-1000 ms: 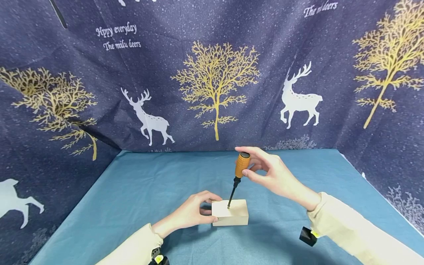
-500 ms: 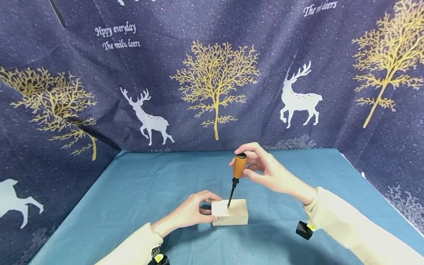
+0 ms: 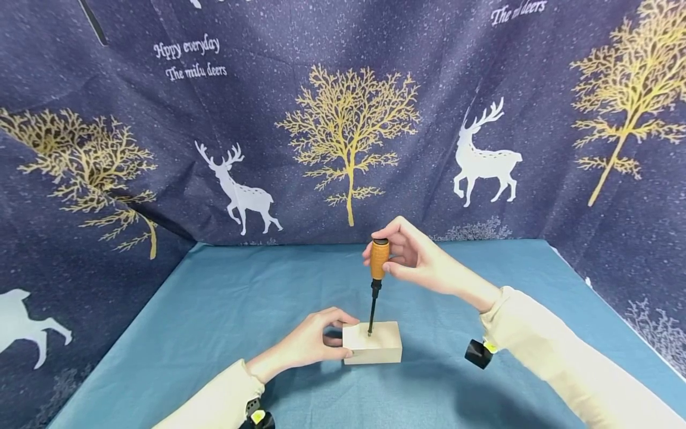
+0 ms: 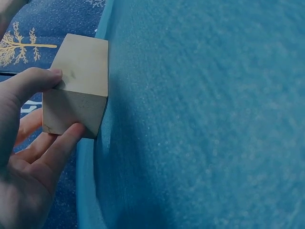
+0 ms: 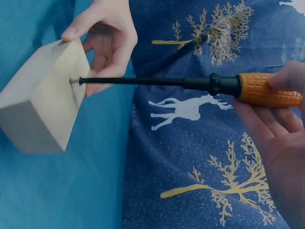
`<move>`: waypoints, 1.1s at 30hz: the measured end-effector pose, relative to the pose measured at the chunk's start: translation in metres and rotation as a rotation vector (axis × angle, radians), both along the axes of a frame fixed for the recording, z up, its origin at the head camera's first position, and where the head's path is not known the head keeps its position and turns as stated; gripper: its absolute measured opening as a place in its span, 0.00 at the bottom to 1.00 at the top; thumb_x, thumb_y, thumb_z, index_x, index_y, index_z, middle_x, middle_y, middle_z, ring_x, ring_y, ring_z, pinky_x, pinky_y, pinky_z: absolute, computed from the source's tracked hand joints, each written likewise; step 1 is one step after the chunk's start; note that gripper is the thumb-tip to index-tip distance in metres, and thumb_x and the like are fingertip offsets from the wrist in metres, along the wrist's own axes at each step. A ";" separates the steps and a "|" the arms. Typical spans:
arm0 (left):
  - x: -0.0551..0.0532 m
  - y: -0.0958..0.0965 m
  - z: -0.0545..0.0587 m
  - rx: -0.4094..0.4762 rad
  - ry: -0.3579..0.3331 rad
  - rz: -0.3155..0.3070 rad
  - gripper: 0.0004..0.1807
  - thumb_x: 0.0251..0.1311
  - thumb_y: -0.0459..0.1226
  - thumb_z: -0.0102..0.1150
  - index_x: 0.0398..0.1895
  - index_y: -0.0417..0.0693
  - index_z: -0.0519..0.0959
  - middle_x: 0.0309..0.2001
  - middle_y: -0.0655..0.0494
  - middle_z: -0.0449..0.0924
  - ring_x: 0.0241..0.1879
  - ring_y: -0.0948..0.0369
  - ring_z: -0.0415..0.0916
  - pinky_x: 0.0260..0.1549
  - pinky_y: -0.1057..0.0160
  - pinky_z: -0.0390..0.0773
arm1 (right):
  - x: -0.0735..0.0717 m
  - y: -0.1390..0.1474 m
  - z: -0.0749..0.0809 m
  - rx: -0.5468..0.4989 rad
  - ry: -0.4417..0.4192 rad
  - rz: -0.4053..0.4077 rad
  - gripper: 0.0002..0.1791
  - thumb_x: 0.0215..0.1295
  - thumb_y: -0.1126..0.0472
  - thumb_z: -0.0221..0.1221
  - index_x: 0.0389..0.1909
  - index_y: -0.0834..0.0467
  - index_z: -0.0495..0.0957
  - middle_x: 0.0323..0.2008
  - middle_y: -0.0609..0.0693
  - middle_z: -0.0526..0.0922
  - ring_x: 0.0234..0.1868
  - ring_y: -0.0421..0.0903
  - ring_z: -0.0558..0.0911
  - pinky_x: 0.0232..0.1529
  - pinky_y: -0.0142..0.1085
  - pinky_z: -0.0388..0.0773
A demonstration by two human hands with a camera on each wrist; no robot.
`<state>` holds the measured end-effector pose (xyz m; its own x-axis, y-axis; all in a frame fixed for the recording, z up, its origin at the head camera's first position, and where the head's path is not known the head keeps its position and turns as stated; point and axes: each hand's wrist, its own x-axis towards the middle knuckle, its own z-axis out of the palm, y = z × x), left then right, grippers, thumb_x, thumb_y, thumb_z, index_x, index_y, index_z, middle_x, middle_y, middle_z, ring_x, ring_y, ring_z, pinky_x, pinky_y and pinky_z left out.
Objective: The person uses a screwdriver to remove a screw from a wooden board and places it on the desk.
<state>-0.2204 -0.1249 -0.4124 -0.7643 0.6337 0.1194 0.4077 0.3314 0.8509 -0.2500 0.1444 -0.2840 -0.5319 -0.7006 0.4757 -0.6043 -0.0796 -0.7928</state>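
A pale wooden block (image 3: 383,342) lies on the blue cloth, and my left hand (image 3: 308,339) grips its left end between thumb and fingers. In the left wrist view, the thumb presses one face of the block (image 4: 83,62) and fingertips touch another. My right hand (image 3: 420,259) holds a screwdriver by its orange handle (image 3: 379,260), index finger near the black cap. The black shaft (image 5: 152,81) runs down to a small screw (image 5: 74,81) that stands partly out of the block's top face. Its tip meets the screw head, and the screwdriver stands nearly upright.
Blue cloth (image 3: 225,298) covers the table around the block. Behind it hangs a dark blue backdrop (image 3: 300,196) printed with white deer and golden trees. A black wrist camera (image 3: 479,354) hangs below the right sleeve.
My right hand has moved left and slightly up, bringing the screwdriver from a rightward lean to nearly upright. The left hand and block have stayed put.
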 end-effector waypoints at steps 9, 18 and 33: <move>-0.002 -0.001 -0.002 -0.004 0.030 -0.009 0.22 0.55 0.38 0.72 0.54 0.51 0.79 0.55 0.49 0.77 0.53 0.56 0.77 0.45 0.70 0.83 | -0.003 0.000 0.000 0.103 0.078 -0.096 0.28 0.70 0.69 0.55 0.70 0.55 0.64 0.56 0.58 0.78 0.57 0.54 0.82 0.54 0.38 0.83; -0.002 -0.001 -0.002 -0.010 0.024 0.000 0.22 0.55 0.39 0.72 0.53 0.52 0.79 0.55 0.50 0.76 0.53 0.56 0.76 0.45 0.70 0.83 | 0.002 -0.003 0.002 0.090 0.061 -0.149 0.26 0.67 0.69 0.59 0.65 0.57 0.68 0.59 0.55 0.76 0.54 0.53 0.82 0.52 0.38 0.84; -0.001 0.000 -0.002 -0.004 0.012 0.013 0.21 0.55 0.39 0.72 0.53 0.52 0.79 0.55 0.49 0.76 0.53 0.55 0.76 0.46 0.70 0.83 | 0.006 -0.013 -0.001 0.049 0.051 -0.262 0.25 0.65 0.70 0.62 0.62 0.59 0.70 0.56 0.56 0.77 0.51 0.48 0.84 0.49 0.38 0.85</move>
